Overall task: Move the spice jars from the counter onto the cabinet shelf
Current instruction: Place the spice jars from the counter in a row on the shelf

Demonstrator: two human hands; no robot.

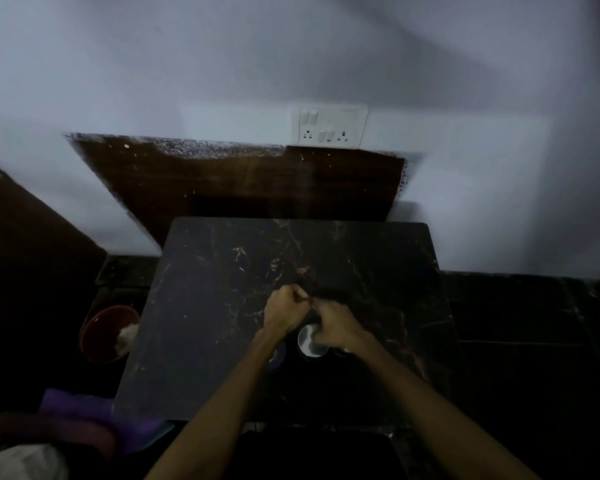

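The scene is dim. My left hand (pixel 284 310) and my right hand (pixel 333 323) meet over the middle of the dark marble counter (pixel 201 306). Both have their fingers curled on a small dark spice jar (pixel 313 317) between them, which is mostly hidden. Just below the hands stands a round shiny metal jar (pixel 309 341), partly covered by my right hand. Another small jar (pixel 278 356) peeks out from under my left forearm. No cabinet shelf is clearly in view.
A red bowl (pixel 106 332) with something pale in it sits lower down, left of the counter. A brown wooden panel (pixel 243 181) leans on the wall behind, under a white switch plate (pixel 328 126). Purple cloth (pixel 80 408) lies at bottom left.
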